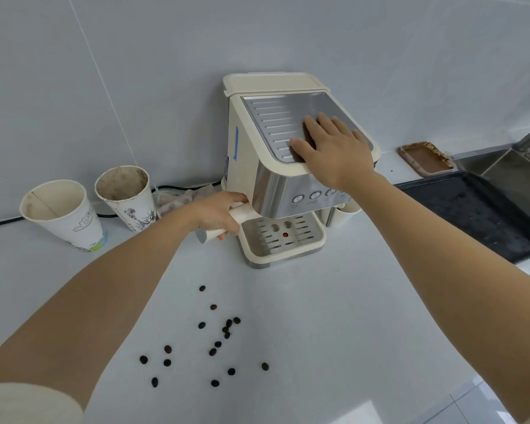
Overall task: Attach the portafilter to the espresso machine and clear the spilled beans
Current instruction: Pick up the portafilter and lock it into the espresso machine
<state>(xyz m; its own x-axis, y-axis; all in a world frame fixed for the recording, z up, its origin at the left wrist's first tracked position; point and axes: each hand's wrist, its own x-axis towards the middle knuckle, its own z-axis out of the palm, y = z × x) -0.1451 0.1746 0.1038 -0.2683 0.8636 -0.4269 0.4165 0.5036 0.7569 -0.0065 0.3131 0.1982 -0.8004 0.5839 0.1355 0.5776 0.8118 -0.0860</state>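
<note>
A cream and steel espresso machine [251, 142] stands against the wall on the white counter. My left hand [218, 214] is closed around the cream handle of the portafilter [242, 214], which points left from under the machine's head; its basket end is hidden beneath the machine. My right hand [334, 148] lies flat, fingers spread, on the ribbed metal top plate. Several dark coffee beans [214, 338] lie scattered on the counter in front of the machine, near me.
Two used paper cups [65, 215] [126, 197] stand at the left, with a crumpled cloth [181, 197] and a black cable behind them. A cream cup [348, 214] sits right of the machine. A black mat [478, 215], a brown tray [426, 157] and a steel sink [508, 169] lie at the right.
</note>
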